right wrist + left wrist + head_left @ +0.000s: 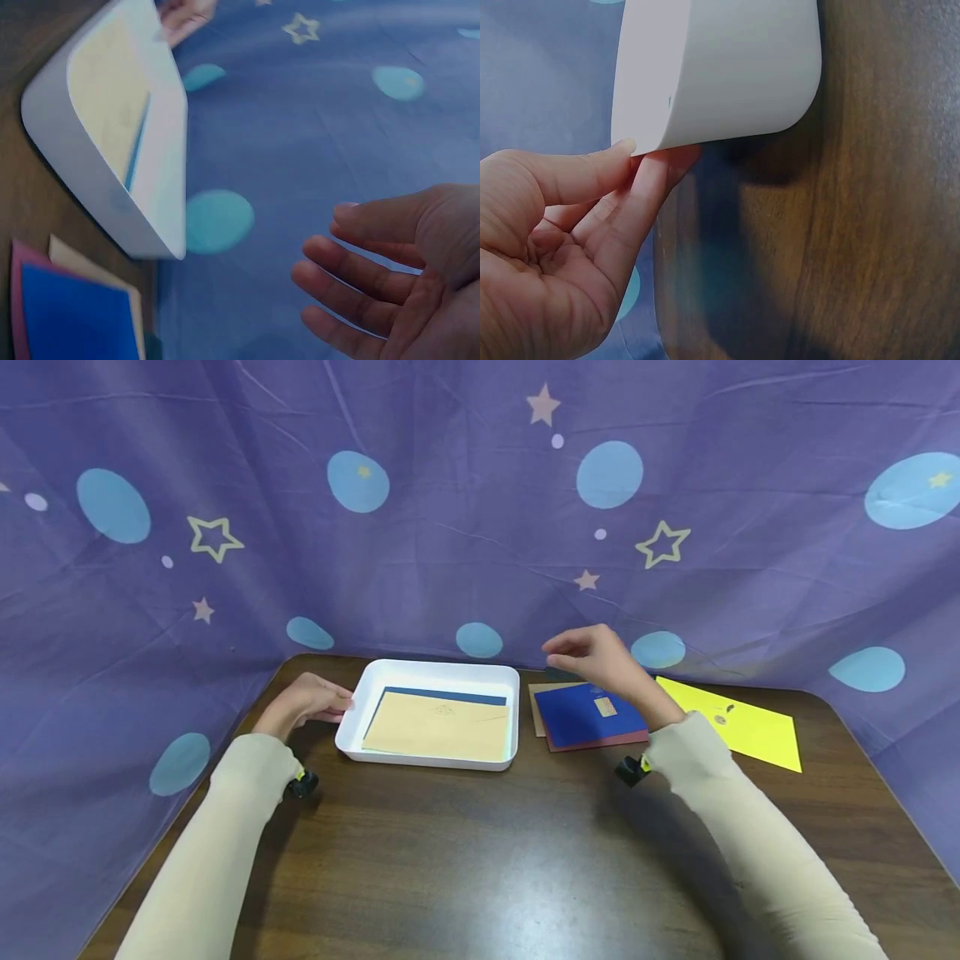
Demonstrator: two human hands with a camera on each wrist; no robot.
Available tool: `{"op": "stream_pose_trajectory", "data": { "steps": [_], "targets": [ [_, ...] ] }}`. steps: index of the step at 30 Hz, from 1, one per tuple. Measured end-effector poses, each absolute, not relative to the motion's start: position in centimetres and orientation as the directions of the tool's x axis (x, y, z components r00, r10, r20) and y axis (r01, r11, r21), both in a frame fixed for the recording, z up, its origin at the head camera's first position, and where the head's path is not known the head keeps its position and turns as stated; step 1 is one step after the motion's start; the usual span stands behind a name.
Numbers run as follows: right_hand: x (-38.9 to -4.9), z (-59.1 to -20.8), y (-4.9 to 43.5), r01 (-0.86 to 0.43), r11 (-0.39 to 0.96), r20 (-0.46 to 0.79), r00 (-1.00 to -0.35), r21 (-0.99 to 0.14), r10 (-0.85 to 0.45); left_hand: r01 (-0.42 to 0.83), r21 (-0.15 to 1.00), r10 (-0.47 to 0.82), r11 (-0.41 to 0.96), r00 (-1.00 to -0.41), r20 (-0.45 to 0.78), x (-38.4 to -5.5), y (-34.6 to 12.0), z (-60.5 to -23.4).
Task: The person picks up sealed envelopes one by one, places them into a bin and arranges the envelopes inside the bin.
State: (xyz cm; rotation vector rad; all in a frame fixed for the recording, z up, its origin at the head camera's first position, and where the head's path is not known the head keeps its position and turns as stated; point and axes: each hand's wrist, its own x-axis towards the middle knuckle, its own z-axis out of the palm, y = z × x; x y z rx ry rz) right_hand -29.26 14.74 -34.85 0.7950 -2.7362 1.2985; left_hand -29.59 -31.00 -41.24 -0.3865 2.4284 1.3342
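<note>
My left hand (311, 700) pinches the left rim of a white tray (435, 763), thumb on top and fingers beneath in the left wrist view. Inside the tray lies a cream envelope (435, 727) on top of a dark blue one (480, 698). My right hand (596, 656) is raised over the right side of the table, holding nothing, its fingers loosely bent and apart in the right wrist view. Below it a blue envelope (577, 714) with a small patterned label rests on a dark red one (600, 744), and a tan one (536, 714) sticks out at their left.
A yellow envelope (765, 735) with small dark marks lies at the right, partly behind the right forearm. The brown wooden table (450, 843) meets a purple curtain (465, 527) with stars and blue ovals along its back edge.
</note>
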Motion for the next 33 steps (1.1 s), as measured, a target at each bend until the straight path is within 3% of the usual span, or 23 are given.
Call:
{"op": "stream_pose_trajectory", "data": {
  "steps": [12,17,33],
  "targets": [
    [-27.7,-33.5,24.2,-0.254,0.586,0.177,-0.966,-0.769,-0.186,-0.404,0.754,-0.058,0.518,-0.896,-0.441,-29.1,-31.6,-41.3],
    [-27.2,-33.6,27.1,-0.137,0.567,0.104,-0.990,-0.813,-0.090,-0.409,0.741,-0.066,0.533,-0.893,-0.445,-29.1,-31.5,-40.8],
    [-27.2,-34.5,33.7,0.048,0.535,-0.013,-0.998,-0.843,0.068,-0.412,0.728,-0.083,0.548,-0.893,-0.443,-30.0,-31.2,-41.0]
  ]
}}
